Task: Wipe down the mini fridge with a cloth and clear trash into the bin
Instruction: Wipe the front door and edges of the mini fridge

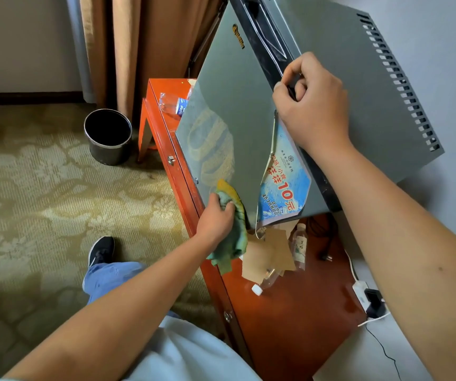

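The grey mini fridge (345,64) stands on an orange-red cabinet (290,312). Its door (229,105) is swung out toward me. My left hand (215,218) holds a green and yellow cloth (232,232) pressed against the door's lower corner. My right hand (312,105) grips the door's top edge at the black seal. A blue printed sticker (284,185) hangs partly peeled from the door beside my right wrist. A black bin (108,136) stands on the carpet to the left.
Torn brown paper (268,254) and two clear plastic bottles (299,243) lie on the cabinet top under the door. Another bottle (171,103) lies behind the door. A white power strip and cables (364,295) sit at the right. My shoe (101,250) is on the carpet.
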`<state>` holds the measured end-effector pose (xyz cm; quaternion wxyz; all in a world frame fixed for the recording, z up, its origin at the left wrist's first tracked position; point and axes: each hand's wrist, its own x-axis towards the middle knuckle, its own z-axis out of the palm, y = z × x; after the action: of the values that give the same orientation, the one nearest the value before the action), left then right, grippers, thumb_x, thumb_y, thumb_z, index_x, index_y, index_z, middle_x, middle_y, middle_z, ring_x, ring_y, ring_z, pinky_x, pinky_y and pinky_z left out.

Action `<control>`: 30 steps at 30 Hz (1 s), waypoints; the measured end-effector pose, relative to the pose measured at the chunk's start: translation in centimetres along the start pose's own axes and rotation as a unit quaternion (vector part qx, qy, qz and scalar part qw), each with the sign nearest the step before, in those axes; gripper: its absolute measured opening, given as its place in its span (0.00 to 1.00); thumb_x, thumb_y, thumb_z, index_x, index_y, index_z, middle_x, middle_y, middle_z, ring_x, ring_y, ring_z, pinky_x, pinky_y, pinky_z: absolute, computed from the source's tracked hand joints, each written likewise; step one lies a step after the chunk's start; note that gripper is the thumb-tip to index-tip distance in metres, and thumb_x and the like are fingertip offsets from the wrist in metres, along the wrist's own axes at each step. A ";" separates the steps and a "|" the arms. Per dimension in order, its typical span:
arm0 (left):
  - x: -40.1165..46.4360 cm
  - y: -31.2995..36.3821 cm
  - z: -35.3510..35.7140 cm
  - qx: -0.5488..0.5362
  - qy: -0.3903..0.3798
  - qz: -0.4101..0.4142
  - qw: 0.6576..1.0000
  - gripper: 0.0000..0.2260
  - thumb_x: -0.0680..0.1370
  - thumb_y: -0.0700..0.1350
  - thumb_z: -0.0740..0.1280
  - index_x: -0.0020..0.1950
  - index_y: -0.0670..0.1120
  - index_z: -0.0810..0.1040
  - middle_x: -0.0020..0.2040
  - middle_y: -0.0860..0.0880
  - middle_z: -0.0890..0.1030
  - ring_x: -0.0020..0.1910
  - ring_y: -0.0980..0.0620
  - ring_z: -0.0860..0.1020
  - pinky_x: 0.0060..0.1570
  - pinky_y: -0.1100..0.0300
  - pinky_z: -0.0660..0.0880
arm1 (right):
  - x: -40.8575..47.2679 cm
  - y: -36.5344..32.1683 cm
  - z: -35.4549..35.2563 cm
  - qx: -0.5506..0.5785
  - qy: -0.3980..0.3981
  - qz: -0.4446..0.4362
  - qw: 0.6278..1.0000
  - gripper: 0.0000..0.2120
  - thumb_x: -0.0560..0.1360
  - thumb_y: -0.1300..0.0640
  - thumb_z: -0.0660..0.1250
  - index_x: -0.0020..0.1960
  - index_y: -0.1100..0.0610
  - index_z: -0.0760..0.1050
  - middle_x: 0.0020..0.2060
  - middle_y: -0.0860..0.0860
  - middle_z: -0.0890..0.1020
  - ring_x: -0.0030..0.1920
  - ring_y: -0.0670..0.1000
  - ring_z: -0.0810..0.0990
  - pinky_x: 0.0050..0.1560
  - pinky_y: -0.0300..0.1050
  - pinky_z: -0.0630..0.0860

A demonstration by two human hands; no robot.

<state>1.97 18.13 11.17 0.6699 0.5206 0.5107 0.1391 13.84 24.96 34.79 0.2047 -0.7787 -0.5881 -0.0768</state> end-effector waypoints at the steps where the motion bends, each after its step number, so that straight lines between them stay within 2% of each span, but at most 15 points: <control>1: -0.2 -0.2 0.1 0.003 -0.001 0.003 1.000 0.09 0.80 0.54 0.59 0.55 0.50 0.68 0.46 0.50 0.79 0.45 0.49 0.80 0.51 0.45 0.79 | 0.0 0.0 0.0 -0.002 0.000 0.000 1.000 0.04 0.74 0.50 0.63 0.46 0.50 0.72 0.28 0.44 0.69 0.32 0.44 0.71 0.34 0.44 0.69; 4: -0.4 1.2 -0.1 -0.008 0.030 0.057 0.998 0.08 0.79 0.56 0.60 0.53 0.53 0.70 0.45 0.56 0.79 0.44 0.55 0.79 0.47 0.51 0.78 | -0.1 -0.1 -0.1 -0.004 0.000 0.000 1.000 0.04 0.74 0.50 0.63 0.46 0.50 0.72 0.28 0.44 0.69 0.32 0.44 0.71 0.34 0.44 0.70; 6: 0.0 3.3 -0.6 -0.022 0.058 0.098 0.993 0.07 0.78 0.57 0.60 0.52 0.56 0.69 0.44 0.60 0.78 0.43 0.62 0.76 0.39 0.59 0.73 | -0.2 -0.2 -0.2 -0.010 -0.001 -0.001 1.000 0.05 0.74 0.49 0.63 0.47 0.50 0.73 0.29 0.43 0.70 0.33 0.45 0.71 0.34 0.44 0.69; 8: 0.6 4.9 -1.2 -0.036 0.077 0.116 0.990 0.07 0.78 0.58 0.60 0.52 0.57 0.68 0.44 0.62 0.77 0.42 0.65 0.76 0.35 0.63 0.69 | -0.3 -0.4 -0.3 -0.019 -0.003 -0.008 1.000 0.05 0.75 0.50 0.63 0.47 0.50 0.73 0.32 0.43 0.71 0.35 0.46 0.72 0.35 0.45 0.70; 10: 1.0 5.0 -1.3 -0.045 0.075 0.125 0.988 0.07 0.79 0.58 0.59 0.53 0.58 0.67 0.45 0.62 0.77 0.43 0.64 0.76 0.36 0.61 0.71 | -0.5 -0.5 -0.4 -0.038 -0.008 -0.025 0.999 0.06 0.75 0.50 0.63 0.48 0.52 0.74 0.36 0.42 0.72 0.40 0.47 0.73 0.38 0.45 0.71; 12: 1.0 3.8 -0.9 -0.036 0.067 0.121 0.990 0.07 0.80 0.57 0.59 0.53 0.56 0.66 0.46 0.59 0.78 0.44 0.59 0.78 0.41 0.54 0.77 | -1.1 -0.6 -0.7 -0.069 -0.007 -0.044 0.997 0.06 0.75 0.51 0.63 0.47 0.53 0.74 0.41 0.44 0.72 0.44 0.49 0.72 0.43 0.46 0.71; 15: 1.0 0.9 -0.4 0.001 0.040 0.059 0.997 0.08 0.80 0.55 0.58 0.54 0.52 0.67 0.46 0.52 0.78 0.44 0.50 0.79 0.48 0.45 0.79 | -3.6 -1.7 -0.6 -0.133 0.000 -0.109 0.985 0.06 0.74 0.53 0.63 0.48 0.54 0.75 0.45 0.52 0.76 0.48 0.55 0.73 0.48 0.51 0.72; 16: 1.0 -0.1 -0.4 0.023 0.023 0.036 0.999 0.09 0.80 0.55 0.59 0.55 0.52 0.67 0.47 0.51 0.79 0.45 0.48 0.79 0.49 0.45 0.79 | -4.9 -2.4 -0.1 -0.143 -0.022 -0.148 0.978 0.06 0.74 0.54 0.64 0.49 0.55 0.76 0.46 0.54 0.77 0.48 0.57 0.74 0.49 0.53 0.72; 18: 0.8 -1.4 -0.4 0.060 -0.001 0.023 0.998 0.11 0.79 0.55 0.60 0.57 0.51 0.71 0.50 0.50 0.80 0.47 0.48 0.79 0.51 0.47 0.78 | -8.4 -3.7 1.7 -0.139 -0.126 -0.190 0.964 0.08 0.74 0.58 0.65 0.52 0.57 0.78 0.49 0.56 0.78 0.50 0.59 0.76 0.51 0.56 0.75; 19: 1.0 -1.7 -0.5 0.075 -0.006 0.039 0.996 0.11 0.79 0.54 0.61 0.58 0.51 0.72 0.52 0.50 0.80 0.49 0.50 0.79 0.51 0.49 0.78 | -10.4 -4.4 2.7 -0.134 -0.194 -0.174 0.956 0.11 0.75 0.59 0.64 0.56 0.58 0.78 0.51 0.56 0.78 0.52 0.59 0.77 0.53 0.57 0.76; 21: 1.4 -1.2 -1.3 0.091 0.000 0.075 0.993 0.10 0.78 0.49 0.61 0.57 0.50 0.75 0.52 0.50 0.80 0.48 0.52 0.78 0.48 0.55 0.77 | -14.0 -5.3 4.8 -0.127 -0.305 -0.078 0.940 0.18 0.77 0.60 0.62 0.66 0.57 0.74 0.60 0.55 0.77 0.60 0.57 0.77 0.58 0.54 0.76; 23: 2.2 0.2 -2.6 0.018 -0.015 0.072 0.997 0.08 0.74 0.51 0.63 0.49 0.51 0.78 0.45 0.52 0.82 0.45 0.51 0.80 0.42 0.57 0.76 | -16.5 -5.1 6.4 -0.117 -0.372 0.025 0.921 0.28 0.77 0.59 0.62 0.77 0.58 0.62 0.73 0.54 0.68 0.69 0.57 0.72 0.65 0.53 0.72; 25: 2.9 1.8 -3.6 -0.056 -0.009 0.067 0.996 0.09 0.73 0.56 0.67 0.47 0.52 0.79 0.41 0.56 0.83 0.43 0.54 0.81 0.42 0.57 0.76 | -17.8 -4.8 7.4 -0.108 -0.366 0.053 0.923 0.38 0.77 0.58 0.63 0.82 0.58 0.50 0.81 0.54 0.55 0.75 0.58 0.65 0.71 0.53 0.68; 28: 3.3 2.1 -3.5 -0.076 0.007 0.092 0.993 0.05 0.74 0.59 0.67 0.43 0.60 0.75 0.38 0.60 0.82 0.38 0.60 0.79 0.42 0.54 0.76 | -18.8 -4.7 9.1 -0.113 -0.295 0.053 0.947 0.42 0.75 0.56 0.67 0.82 0.59 0.49 0.82 0.56 0.53 0.78 0.58 0.62 0.74 0.52 0.66; 30: 3.3 0.8 -3.1 -0.091 -0.014 0.075 0.993 0.05 0.75 0.56 0.66 0.40 0.60 0.72 0.35 0.59 0.80 0.36 0.59 0.76 0.44 0.49 0.76 | -19.8 -4.6 10.5 -0.137 -0.300 0.054 0.942 0.46 0.72 0.56 0.70 0.82 0.59 0.47 0.82 0.58 0.52 0.79 0.58 0.60 0.75 0.51 0.63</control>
<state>1.11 22.56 10.29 0.7091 0.4967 0.4457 0.2275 2.38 12.79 19.19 -0.0860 -0.8167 -0.5631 0.0922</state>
